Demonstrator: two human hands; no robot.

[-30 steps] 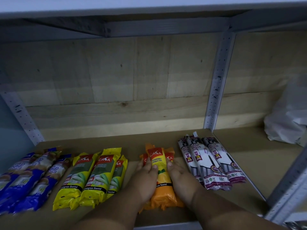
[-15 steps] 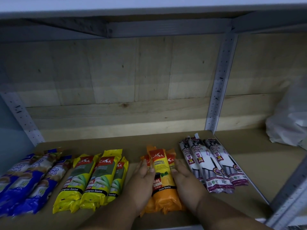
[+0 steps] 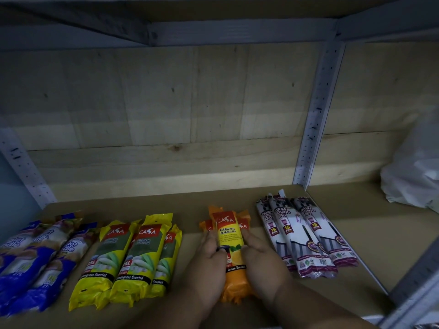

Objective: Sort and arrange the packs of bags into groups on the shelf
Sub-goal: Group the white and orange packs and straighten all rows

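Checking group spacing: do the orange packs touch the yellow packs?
Apart. The head view shows bare shelf between the orange packs and the yellow packs.

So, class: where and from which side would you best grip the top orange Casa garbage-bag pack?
Grip the top orange Casa garbage-bag pack across its narrow middle, from above, fingers on both long sides: it lies flat and lengthwise on two others, ends crimped and floppy.

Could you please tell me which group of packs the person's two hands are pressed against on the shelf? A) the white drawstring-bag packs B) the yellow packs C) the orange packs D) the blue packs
C: the left hand and right hand flank the orange lemon-scented garbage bag packs.
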